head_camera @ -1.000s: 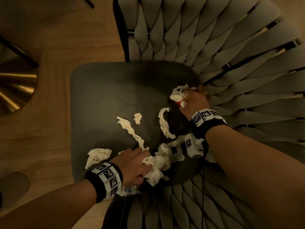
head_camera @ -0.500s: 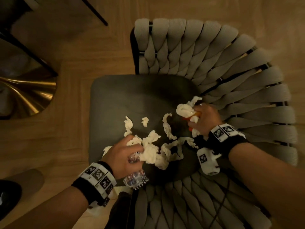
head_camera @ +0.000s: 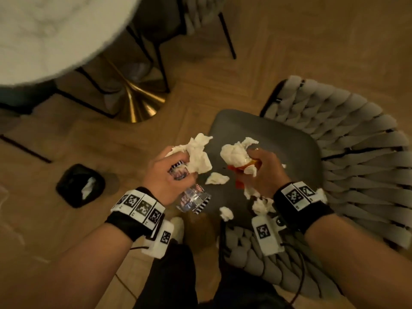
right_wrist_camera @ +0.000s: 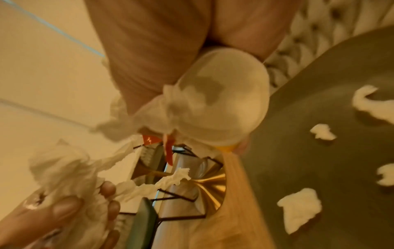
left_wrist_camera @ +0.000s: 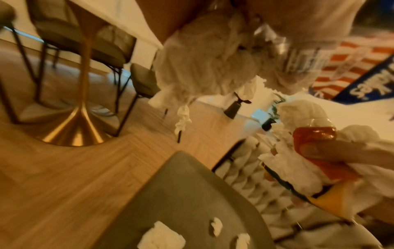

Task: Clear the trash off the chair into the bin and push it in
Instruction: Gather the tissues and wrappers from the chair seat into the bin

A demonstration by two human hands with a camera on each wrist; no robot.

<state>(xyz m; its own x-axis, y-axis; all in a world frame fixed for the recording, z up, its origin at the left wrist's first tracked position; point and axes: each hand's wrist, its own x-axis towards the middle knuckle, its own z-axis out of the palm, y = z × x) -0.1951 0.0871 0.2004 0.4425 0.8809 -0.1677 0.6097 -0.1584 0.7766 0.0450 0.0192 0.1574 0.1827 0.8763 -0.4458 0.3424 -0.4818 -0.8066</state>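
We have lifted both hands off the chair [head_camera: 263,130], where a moment ago they were down on the seat gathering paper. Our left hand [head_camera: 166,175] now grips a crumpled clear plastic bottle [head_camera: 192,198] together with a wad of white tissue [head_camera: 197,156], held above the seat's front edge. Our right hand [head_camera: 262,172] is closed around another ball of tissue [head_camera: 235,153] and a red-and-orange wrapper [head_camera: 239,175]; the left wrist view shows the thumb pressing on that wrapper. The two hands are near each other but not touching.

The long strips and the big heap that lay on the seat earlier are gone into our grip; only a few small tissue scraps [head_camera: 217,178] remain on the cushion. Our view has swung left, so the black bin [head_camera: 80,186] now shows on the wooden floor, well apart from the chair, with some white paper inside. The round table [head_camera: 55,36] and its brass base [head_camera: 136,103] stand beyond.
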